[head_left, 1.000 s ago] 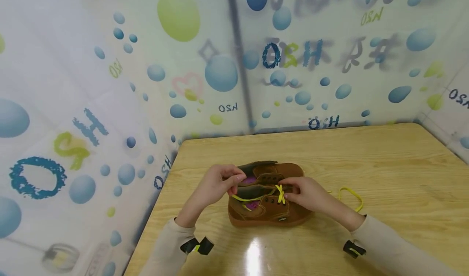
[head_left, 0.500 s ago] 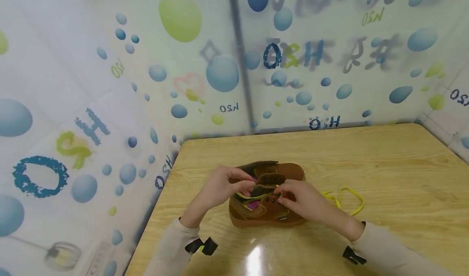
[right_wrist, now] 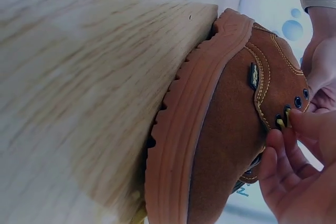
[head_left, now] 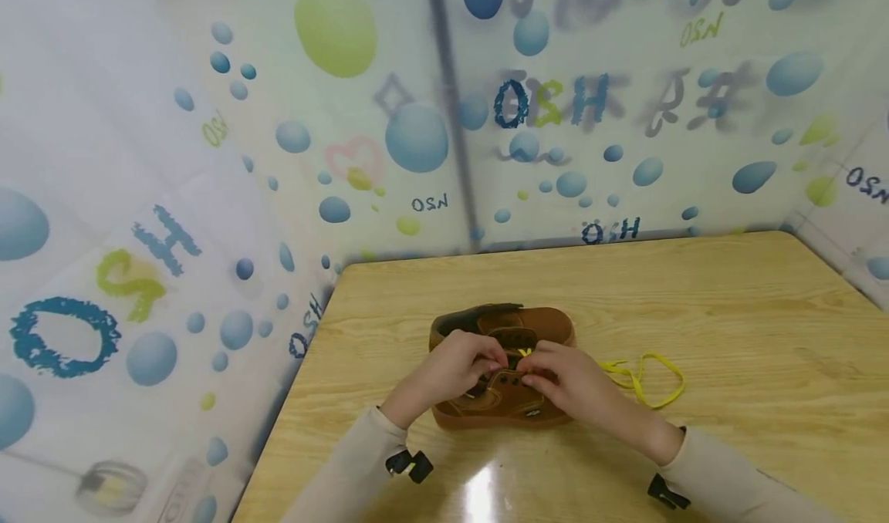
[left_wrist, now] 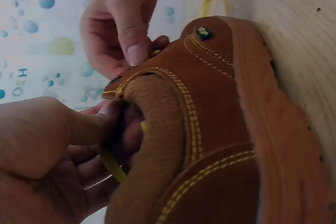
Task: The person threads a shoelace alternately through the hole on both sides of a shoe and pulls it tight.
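A brown shoe (head_left: 486, 417) with yellow stitching lies on its sole, toe to the right. Over its eyelets my two hands meet. My right hand (head_left: 572, 380) pinches the yellow shoelace (right_wrist: 284, 123) at the front eyelets between thumb and fingers. My left hand (left_wrist: 42, 145) has its fingers curled inside the shoe's opening, thumb at the eyelet edge; a stretch of shoelace (left_wrist: 113, 166) runs along those fingers, and the fingertips are partly hidden. Just behind stands a second brown shoe (head_left: 556, 322), its eyelet flap showing.
The wooden table (head_left: 750, 315) carries both shoes. Right of them, a loose yellow lace loop (head_left: 679, 388) lies on the wood. A curtain (head_left: 625, 14) printed with bubbles and letters rises behind the table and along its left.
My left hand has moved right, from above the shoe's heel opening to the eyelets beside my right hand. My right hand has shifted slightly; more loose lace shows on the table than at first.
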{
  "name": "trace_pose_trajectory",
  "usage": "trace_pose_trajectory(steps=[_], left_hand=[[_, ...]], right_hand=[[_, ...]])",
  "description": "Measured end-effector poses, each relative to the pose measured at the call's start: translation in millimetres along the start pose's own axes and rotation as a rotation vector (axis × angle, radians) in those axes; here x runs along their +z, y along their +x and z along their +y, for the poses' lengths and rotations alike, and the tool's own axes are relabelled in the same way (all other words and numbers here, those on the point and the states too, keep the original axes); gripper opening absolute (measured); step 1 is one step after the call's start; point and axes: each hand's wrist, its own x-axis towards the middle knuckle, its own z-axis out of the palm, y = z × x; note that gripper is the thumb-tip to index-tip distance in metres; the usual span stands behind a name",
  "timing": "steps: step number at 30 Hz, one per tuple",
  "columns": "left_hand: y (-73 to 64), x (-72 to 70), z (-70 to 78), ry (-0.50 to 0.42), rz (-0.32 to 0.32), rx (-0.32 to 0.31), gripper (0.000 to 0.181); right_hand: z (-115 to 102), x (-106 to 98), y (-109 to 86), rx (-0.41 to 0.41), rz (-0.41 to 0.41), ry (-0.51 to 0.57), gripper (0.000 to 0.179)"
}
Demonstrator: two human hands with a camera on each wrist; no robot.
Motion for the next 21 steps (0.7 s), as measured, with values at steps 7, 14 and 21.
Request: trace_pose_trajectory(steps=[7,14,21], left_hand=[[-0.8,-7.1,6.4,0.030,0.108,0.068,0.011],[-0.5,-7.3,31.1,0.211,0.018,0.117,0.011],[4.9,0.3,42.5,0.393,-0.017,0.105,0.009]], right_hand=[[-1.3,0.0,1.4,0.040,-0.006,-0.005,0.012],[-2.8,-1.8,2.9,0.153,-0.091,0.007,0.011],[-2.8,-0.6,2.9,0.149,-0.100,0.007,0.009]])
